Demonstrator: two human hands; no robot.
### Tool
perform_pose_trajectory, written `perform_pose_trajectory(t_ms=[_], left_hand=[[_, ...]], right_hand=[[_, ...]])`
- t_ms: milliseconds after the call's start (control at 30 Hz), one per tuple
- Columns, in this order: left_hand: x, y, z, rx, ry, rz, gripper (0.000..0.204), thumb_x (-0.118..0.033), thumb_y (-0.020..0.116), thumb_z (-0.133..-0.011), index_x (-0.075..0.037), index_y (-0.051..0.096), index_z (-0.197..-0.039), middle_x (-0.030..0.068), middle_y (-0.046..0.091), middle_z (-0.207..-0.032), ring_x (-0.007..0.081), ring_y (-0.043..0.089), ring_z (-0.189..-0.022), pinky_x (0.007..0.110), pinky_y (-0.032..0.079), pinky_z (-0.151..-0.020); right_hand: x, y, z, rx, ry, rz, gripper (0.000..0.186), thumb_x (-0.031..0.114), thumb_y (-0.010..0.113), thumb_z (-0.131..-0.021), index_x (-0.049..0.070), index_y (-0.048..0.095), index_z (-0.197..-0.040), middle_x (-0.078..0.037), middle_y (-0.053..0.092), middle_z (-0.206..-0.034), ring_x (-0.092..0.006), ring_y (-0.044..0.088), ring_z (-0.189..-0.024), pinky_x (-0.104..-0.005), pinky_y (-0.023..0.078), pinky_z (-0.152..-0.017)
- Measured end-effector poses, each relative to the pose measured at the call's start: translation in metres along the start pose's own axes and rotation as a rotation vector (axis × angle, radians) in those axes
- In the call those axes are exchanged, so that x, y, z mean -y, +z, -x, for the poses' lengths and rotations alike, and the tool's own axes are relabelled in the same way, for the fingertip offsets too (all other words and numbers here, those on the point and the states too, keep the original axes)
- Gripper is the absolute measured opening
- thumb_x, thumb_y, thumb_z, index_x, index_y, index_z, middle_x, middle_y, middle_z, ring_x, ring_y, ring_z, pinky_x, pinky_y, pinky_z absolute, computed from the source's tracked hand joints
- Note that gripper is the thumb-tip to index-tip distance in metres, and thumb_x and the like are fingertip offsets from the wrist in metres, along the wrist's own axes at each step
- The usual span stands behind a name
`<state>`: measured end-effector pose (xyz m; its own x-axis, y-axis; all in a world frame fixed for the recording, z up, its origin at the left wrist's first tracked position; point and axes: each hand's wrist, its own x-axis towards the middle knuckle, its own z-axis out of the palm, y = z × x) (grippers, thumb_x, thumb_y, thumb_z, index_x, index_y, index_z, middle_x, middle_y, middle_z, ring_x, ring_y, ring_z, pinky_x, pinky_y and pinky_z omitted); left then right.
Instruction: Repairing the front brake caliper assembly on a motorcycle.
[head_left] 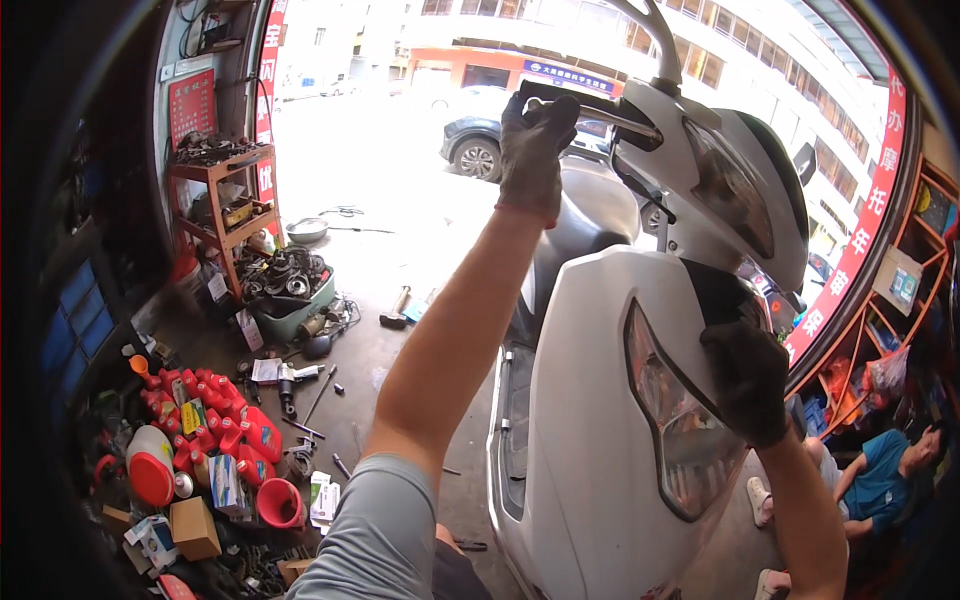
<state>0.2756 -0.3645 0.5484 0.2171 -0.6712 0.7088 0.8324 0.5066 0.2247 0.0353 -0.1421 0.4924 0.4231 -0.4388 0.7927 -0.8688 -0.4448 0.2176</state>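
A white scooter (590, 420) stands upright in front of me, its front toward me. My left hand (532, 150), in a grey glove, is closed around the end of its handlebar (615, 120), by a silver lever. My right hand (748, 385), in a dark glove, is curled against the edge of the white front panel, below the black section (715, 290). Its fingers are bent and mostly turned away, so what they grip is hidden. Beside that hand is the lower lamp (685, 440). The headlight unit (730, 185) sits above, on the handlebar.
Red bottles (215, 420), a red funnel (281, 502) and boxes crowd the floor at left. Near them lie an impact wrench (290, 385), a hammer (397, 310) and a green tub (300, 310) of parts. A tool shelf (225, 200) stands behind. A person (885, 480) sits at right.
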Motion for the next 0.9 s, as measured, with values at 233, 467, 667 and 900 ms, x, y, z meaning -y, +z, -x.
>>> perform_pose_trajectory(t_ms=[233, 467, 667, 900], left_hand=[[0.004, -0.011, -0.003, 0.124, 0.058, 0.024, 0.035, -0.009, 0.069, -0.09, -0.009, 0.052, -0.122, -0.0013, 0.057, -0.094, 0.0072, 0.054, -0.082, 0.025, 0.045, -0.074], [0.011, -0.009, -0.014, -0.135, 0.042, -0.07, 0.067, -0.015, 0.078, -0.086, -0.008, 0.042, -0.142, 0.0053, 0.063, -0.107, 0.0123, 0.059, -0.09, 0.028, 0.049, -0.076], [0.009, -0.008, -0.01, -0.164, 0.025, -0.057, 0.03, -0.007, 0.072, -0.09, -0.009, 0.053, -0.113, 0.0025, 0.061, -0.099, 0.0114, 0.06, -0.087, 0.03, 0.05, -0.071], [0.009, -0.021, -0.008, 0.122, 0.027, 0.055, 0.073, -0.013, 0.075, -0.088, -0.011, 0.033, -0.148, 0.0023, 0.059, -0.104, 0.012, 0.058, -0.093, 0.031, 0.047, -0.083]], right_hand=[[0.002, 0.002, -0.004, 0.0, 0.01, -0.086, 0.007, 0.003, 0.067, -0.081, 0.009, 0.066, -0.086, -0.009, 0.067, -0.078, -0.0287, 0.066, -0.073, -0.039, 0.051, -0.068], [0.001, 0.003, -0.003, -0.022, -0.013, -0.11, 0.007, 0.004, 0.066, -0.084, 0.009, 0.066, -0.088, -0.009, 0.065, -0.078, -0.03, 0.065, -0.069, -0.0391, 0.05, -0.063], [-0.001, 0.001, -0.002, -0.011, -0.026, -0.071, 0.008, 0.004, 0.067, -0.084, 0.01, 0.066, -0.088, -0.008, 0.065, -0.078, -0.0297, 0.064, -0.069, -0.0393, 0.049, -0.063], [0.0, 0.002, -0.003, -0.018, -0.027, -0.063, 0.007, 0.004, 0.067, -0.081, 0.009, 0.066, -0.087, -0.009, 0.066, -0.079, -0.0286, 0.066, -0.074, -0.0393, 0.051, -0.069]])
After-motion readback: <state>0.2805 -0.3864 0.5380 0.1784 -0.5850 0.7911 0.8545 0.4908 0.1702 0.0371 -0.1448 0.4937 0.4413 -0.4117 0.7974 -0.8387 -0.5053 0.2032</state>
